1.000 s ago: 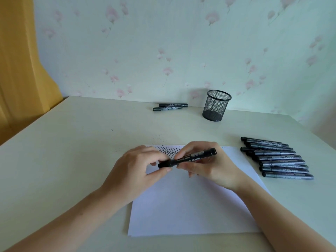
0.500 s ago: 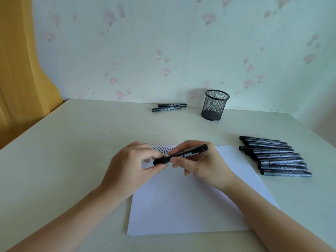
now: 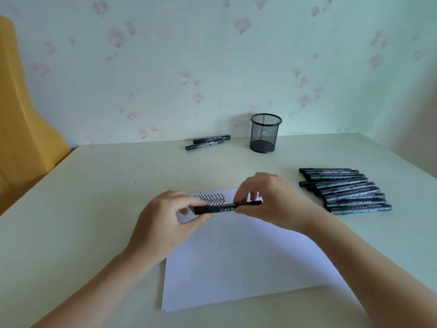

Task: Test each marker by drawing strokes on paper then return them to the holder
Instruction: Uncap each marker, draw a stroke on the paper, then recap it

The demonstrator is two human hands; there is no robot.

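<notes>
Over the paper (image 3: 236, 263), left hand (image 3: 165, 223) and right hand (image 3: 272, 197) gripped one marker (image 3: 222, 208); two markers (image 3: 208, 143) lay beside one holder (image 3: 265, 133).

Bench (image 3: 82, 209), pale cream top. On it: white paper (image 3: 236, 268) at 6 o'clock, zigzag strokes at its far edge; row of black markers (image 3: 345, 190) at 3 o'clock; mesh holder (image 3: 265, 133) at 12 o'clock, upright; two markers (image 3: 208, 142) just left of it.
</notes>
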